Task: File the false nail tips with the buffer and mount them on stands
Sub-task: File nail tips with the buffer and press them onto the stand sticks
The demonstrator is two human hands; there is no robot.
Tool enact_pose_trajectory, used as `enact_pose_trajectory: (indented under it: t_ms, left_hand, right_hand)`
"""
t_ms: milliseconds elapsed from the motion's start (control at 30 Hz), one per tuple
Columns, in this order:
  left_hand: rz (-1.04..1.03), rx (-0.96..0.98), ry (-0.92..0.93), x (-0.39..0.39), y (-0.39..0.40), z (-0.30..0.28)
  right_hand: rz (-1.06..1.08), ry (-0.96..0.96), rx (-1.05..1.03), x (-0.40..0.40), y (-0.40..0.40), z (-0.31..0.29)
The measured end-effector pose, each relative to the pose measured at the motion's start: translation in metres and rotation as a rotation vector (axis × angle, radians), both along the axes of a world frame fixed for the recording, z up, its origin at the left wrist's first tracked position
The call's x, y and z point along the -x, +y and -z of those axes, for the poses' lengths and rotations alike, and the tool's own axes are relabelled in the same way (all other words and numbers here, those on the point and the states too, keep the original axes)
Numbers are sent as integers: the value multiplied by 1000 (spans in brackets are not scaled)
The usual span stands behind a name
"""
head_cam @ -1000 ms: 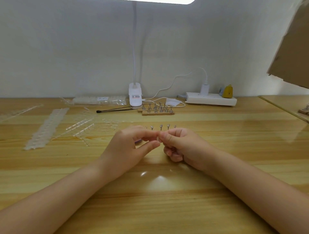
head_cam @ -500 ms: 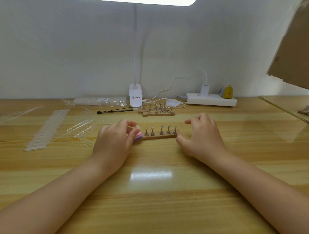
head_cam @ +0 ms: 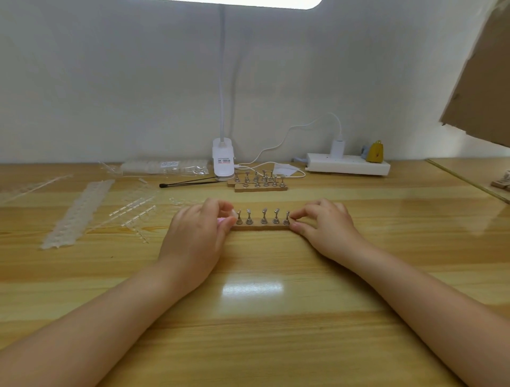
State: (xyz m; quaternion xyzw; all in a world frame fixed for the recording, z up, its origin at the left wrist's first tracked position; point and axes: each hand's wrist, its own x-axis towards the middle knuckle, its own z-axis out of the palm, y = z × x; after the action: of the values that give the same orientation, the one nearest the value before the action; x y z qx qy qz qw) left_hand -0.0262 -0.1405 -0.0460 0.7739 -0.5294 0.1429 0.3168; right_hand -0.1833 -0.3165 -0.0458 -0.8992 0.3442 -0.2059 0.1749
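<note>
Stand strip (head_cam: pixel 260 227) lies w/ long axis left-right btwn both hands. Right hand (head_cam: pixel 321 222) pinches the rightmost peg (head_cam: pixel 287 218), prob. seating a nail tip, too small to tell. Left hand (head_cam: pixel 198 232) curls round pink buffer (head_cam: pixel 222 220), touching strip's left end.

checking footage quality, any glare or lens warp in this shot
Head view: the lamp overhead blows out white at the top edge, its glare patch shines on the table, and the wide lens bows the table's far edge; the hands look sharp.
</note>
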Motion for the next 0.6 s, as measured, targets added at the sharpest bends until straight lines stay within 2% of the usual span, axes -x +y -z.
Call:
enact_pose_trajectory:
  t_ms: [167, 367, 600]
  left_hand:
    - [-36, -9, 54, -5, -1, 3]
    - [-94, -23, 9, -6, 0, 4]
    - [77, -59, 69, -7, -2, 6]
  right_hand:
    - [-27, -52, 30, 1, 2, -2]
    - [-21, -54, 67, 1, 0, -2]
    - [-19, 86, 57, 6, -4, -9]
